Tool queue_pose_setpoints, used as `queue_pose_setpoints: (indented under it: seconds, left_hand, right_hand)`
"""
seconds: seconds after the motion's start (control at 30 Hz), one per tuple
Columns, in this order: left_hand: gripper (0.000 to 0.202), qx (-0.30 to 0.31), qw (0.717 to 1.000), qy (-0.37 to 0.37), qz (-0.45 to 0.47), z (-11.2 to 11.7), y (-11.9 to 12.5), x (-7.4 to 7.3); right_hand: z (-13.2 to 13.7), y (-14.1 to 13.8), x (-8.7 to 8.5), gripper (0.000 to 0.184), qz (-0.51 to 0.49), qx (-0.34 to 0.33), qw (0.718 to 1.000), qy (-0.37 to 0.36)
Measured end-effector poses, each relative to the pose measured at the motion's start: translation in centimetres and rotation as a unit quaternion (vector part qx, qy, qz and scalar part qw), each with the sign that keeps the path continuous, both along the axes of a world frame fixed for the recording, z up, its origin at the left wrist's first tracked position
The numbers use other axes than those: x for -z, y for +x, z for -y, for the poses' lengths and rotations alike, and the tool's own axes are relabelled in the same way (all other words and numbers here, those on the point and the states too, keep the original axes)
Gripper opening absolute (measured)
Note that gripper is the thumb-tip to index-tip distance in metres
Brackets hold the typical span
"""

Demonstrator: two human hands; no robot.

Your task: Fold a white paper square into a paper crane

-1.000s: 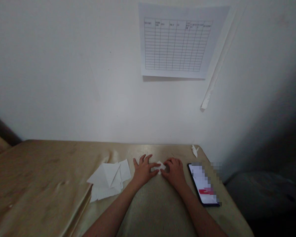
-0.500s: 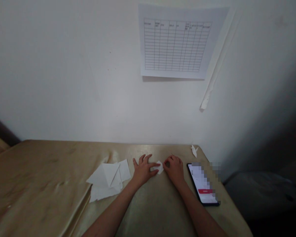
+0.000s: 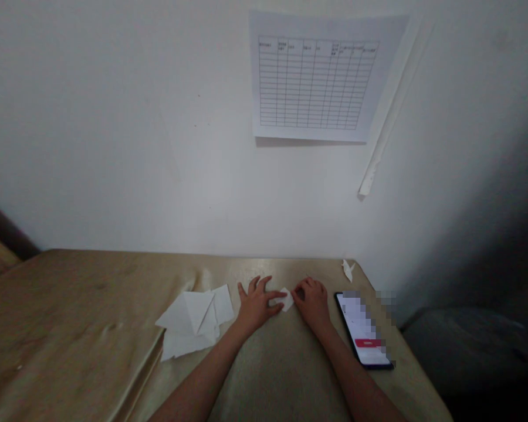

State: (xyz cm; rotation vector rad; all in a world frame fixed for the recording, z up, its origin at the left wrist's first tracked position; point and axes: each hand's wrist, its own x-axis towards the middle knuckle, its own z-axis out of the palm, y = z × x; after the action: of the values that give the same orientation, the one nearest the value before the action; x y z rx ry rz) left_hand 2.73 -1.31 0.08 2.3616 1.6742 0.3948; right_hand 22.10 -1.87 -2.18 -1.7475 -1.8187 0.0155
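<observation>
A small folded piece of white paper (image 3: 286, 298) lies on the tan table cover (image 3: 92, 328) between my two hands. My left hand (image 3: 256, 302) lies flat with fingers spread, its forefinger and thumb pressing the paper's left side. My right hand (image 3: 312, 300) is curled, its fingertips pinched on the paper's right edge. Both forearms reach in from the bottom of the view.
A loose pile of white paper sheets (image 3: 193, 321) lies left of my hands. A phone (image 3: 363, 337) with a lit screen rests to the right near the table edge. A small folded paper figure (image 3: 347, 269) sits by the wall. A printed grid sheet (image 3: 317, 79) hangs on the wall.
My right hand's fingertips have shifted slightly along the small paper's right edge. My left hand has stayed pressed in place.
</observation>
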Motion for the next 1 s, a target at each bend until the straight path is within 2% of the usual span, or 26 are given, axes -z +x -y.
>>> queue_pose_setpoints:
  seconds: [0.27, 0.57, 0.83, 1.0]
  left_hand:
    - [0.035, 0.0, 1.0, 0.006, -0.006, -0.1, -0.1, 0.2]
    - [0.034, -0.003, 1.0, 0.001, -0.004, 0.2, 0.1, -0.4]
    - [0.035, -0.002, 1.0, -0.004, -0.001, 0.2, 0.1, -0.4]
    - [0.035, -0.001, 1.0, -0.004, -0.001, 0.2, 0.1, -0.4]
  right_hand:
    - [0.2, 0.1, -0.5, 0.011, -0.012, 0.003, 1.0, -0.024]
    - [0.7, 0.5, -1.2, 0.026, -0.005, -0.024, 0.998, -0.052]
    - [1.5, 0.7, -0.9, 0.048, 0.016, -0.045, 0.998, -0.05]
    - [1.9, 0.7, -0.9, 0.049, 0.008, -0.06, 0.997, -0.057]
